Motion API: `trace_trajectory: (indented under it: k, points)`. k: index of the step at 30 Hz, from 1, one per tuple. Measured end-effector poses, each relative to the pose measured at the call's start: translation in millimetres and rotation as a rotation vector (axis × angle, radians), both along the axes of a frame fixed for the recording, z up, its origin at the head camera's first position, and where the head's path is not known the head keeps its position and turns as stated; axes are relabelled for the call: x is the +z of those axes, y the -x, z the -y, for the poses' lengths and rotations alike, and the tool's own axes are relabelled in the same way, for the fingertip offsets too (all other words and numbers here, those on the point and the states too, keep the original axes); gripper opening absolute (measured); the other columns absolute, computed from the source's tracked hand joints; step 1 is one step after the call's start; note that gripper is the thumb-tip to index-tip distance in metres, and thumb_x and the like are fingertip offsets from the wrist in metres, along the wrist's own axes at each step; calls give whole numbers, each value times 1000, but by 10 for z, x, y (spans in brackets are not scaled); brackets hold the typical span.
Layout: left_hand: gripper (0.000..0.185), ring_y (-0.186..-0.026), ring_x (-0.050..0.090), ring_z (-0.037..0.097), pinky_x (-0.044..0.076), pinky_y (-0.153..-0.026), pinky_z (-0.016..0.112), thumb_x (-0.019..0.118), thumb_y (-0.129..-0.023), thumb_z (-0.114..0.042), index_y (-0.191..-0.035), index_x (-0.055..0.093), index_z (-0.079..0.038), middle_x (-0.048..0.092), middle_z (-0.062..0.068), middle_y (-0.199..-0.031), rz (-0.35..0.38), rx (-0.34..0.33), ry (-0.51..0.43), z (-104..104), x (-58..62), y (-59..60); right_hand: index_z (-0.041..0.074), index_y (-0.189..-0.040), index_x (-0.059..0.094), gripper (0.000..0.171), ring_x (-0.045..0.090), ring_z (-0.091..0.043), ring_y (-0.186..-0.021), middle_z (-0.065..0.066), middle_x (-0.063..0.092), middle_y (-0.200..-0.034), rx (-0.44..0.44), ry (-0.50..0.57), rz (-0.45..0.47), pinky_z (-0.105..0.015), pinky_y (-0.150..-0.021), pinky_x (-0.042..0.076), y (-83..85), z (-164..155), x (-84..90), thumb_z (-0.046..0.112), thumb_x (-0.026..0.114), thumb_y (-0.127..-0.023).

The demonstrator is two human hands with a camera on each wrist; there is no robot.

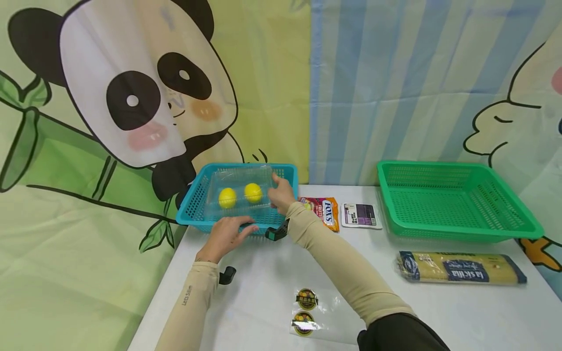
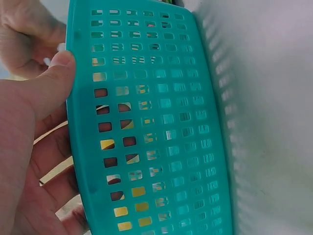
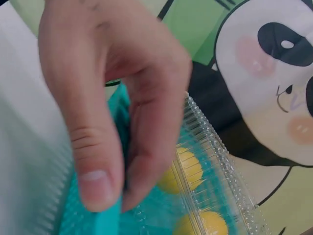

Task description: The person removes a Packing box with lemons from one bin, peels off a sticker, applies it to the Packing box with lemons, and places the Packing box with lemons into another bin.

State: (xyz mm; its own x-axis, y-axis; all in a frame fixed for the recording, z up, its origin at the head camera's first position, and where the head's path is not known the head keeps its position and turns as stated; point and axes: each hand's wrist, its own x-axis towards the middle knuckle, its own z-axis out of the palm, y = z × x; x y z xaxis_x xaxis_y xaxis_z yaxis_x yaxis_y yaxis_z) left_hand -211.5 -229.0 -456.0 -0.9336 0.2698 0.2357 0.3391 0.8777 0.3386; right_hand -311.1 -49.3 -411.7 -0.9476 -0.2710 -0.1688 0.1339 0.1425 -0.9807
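A teal basket [image 1: 193,207] stands at the back left of the white table. Over it, tilted, is a clear plastic clamshell box [image 1: 239,178] with two lemons [image 1: 227,197] inside. My right hand [image 1: 279,191] pinches the box's right edge. In the right wrist view the thumb and forefinger of my right hand [image 3: 120,196] curl beside the ribbed clear box [image 3: 220,171], with the lemons [image 3: 188,169] behind. My left hand [image 1: 239,229] rests with straight fingers on the basket's front rim. Its thumb [image 2: 54,78] presses the rim of the teal basket [image 2: 156,127].
A green basket [image 1: 456,229] stands at the back right, with a spaghetti pack [image 1: 461,268] in front of it. A Fox's candy bag [image 1: 325,210] and a white-purple packet [image 1: 360,215] lie between the baskets. A clear bag with round labels [image 1: 306,309] lies near me.
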Motion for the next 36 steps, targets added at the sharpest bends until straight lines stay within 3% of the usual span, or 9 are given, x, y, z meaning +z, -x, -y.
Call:
trace_trajectory:
  k: [7,13,21,23,25,27,29,31,36]
  points:
    - [32,-79,72,20,59,-75,41,66,-97,-42,-117,76,-19,78,3,-103,23,12,1,-7,7,-3,26,-164,18,64,25,-11,-41,-3,13,-171,16,52,-7,-31,-53,40,-17,-198,355,5,38,-107]
    - [34,-78,71,20,59,-75,43,66,-97,-42,-120,76,-19,79,4,-101,36,7,1,-6,6,9,23,-163,20,69,31,-8,-42,-5,16,-171,-14,73,-17,-22,-49,46,-59,-453,638,-1,40,-102]
    - [37,-84,72,24,59,-75,45,66,-97,-42,-121,75,-15,78,6,-103,37,-5,-4,19,-12,13,23,-163,21,74,31,-8,-45,0,17,-170,-36,77,-67,-23,-51,49,-161,-897,765,-6,40,-97]
    - [37,-85,72,26,59,-76,46,66,-97,-42,-121,75,-15,78,7,-103,38,-3,-5,21,-8,14,23,-163,22,74,35,-7,-53,0,17,-170,-36,70,-73,-24,-55,49,-199,-1035,774,-6,40,-97]
    - [36,-87,73,27,59,-77,47,66,-97,-42,-120,75,-16,78,6,-104,36,0,-2,21,-6,15,24,-163,21,73,47,-15,-64,1,16,-171,-38,49,-76,-25,-58,50,-246,-1182,781,-4,40,-98]
    - [35,-87,73,27,59,-77,46,65,-98,-43,-119,76,-17,78,6,-104,34,0,4,19,-10,18,23,-163,19,72,54,-19,-88,1,13,-171,-37,27,-78,-25,-60,50,-299,-1329,780,-2,40,-99]
    - [35,-89,73,28,59,-78,47,65,-98,-43,-119,76,-18,78,5,-106,34,0,8,18,-18,23,25,-164,17,72,53,-29,-105,2,11,-171,-42,6,-74,-24,-61,50,-359,-1476,769,-1,40,-100]
    - [35,-91,73,29,59,-79,47,64,-98,-43,-119,76,-17,78,5,-106,32,-1,9,16,-27,25,25,-164,16,71,46,-31,-124,2,9,-172,-52,-8,-73,-24,-62,51,-422,-1618,747,0,39,-102]
    - [36,-95,73,31,58,-80,49,66,-98,-41,-120,76,-15,78,6,-107,17,-1,2,10,-30,20,25,-163,14,69,44,-35,-129,1,6,-171,-77,-31,-81,-25,-66,53,-594,-1957,671,1,38,-103]
